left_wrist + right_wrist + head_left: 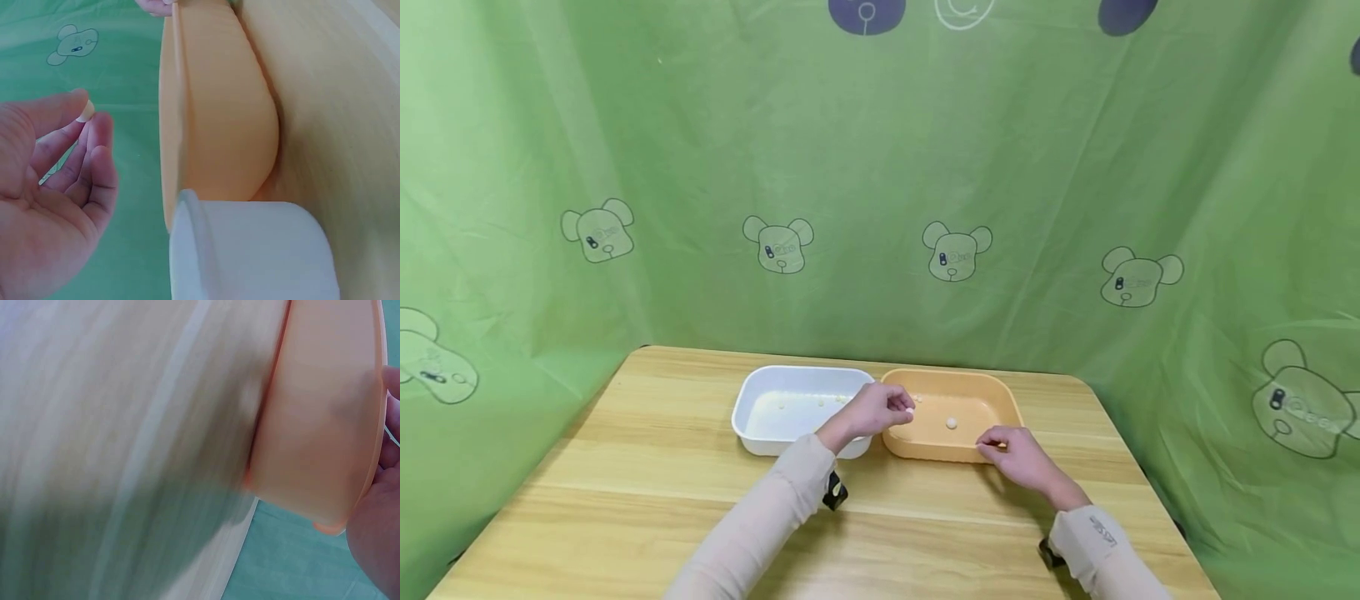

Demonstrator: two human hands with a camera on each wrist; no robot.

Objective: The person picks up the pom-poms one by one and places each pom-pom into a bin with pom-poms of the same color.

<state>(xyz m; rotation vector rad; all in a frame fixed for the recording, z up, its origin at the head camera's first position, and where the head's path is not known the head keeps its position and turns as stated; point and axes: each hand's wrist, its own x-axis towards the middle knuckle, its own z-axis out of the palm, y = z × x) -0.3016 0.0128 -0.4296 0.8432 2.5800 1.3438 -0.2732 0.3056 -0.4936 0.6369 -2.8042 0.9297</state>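
Note:
My left hand (pixel 874 408) pinches a small off-white ball (pixel 86 112) between thumb and fingertip, above the left part of an orange tray (pixel 947 452). Inside that tray lie a larger white ball (pixel 951 423) and a few tiny pale pieces (pixel 918 398) near the back left. At the tray's front right corner is my right hand (pixel 1018 457), its fingers bent by the rim. Whether they grip the rim or hold anything is hidden. Under my left wrist stands a white tray (pixel 767 446), with several small yellowish pieces (pixel 821 403) on its bottom.
Both trays stand side by side near the back of a wooden table (pixel 625 475). A green curtain (pixel 865 308) with printed bear heads hangs behind and at the sides. Dark straps (pixel 835 492) show at my sleeves.

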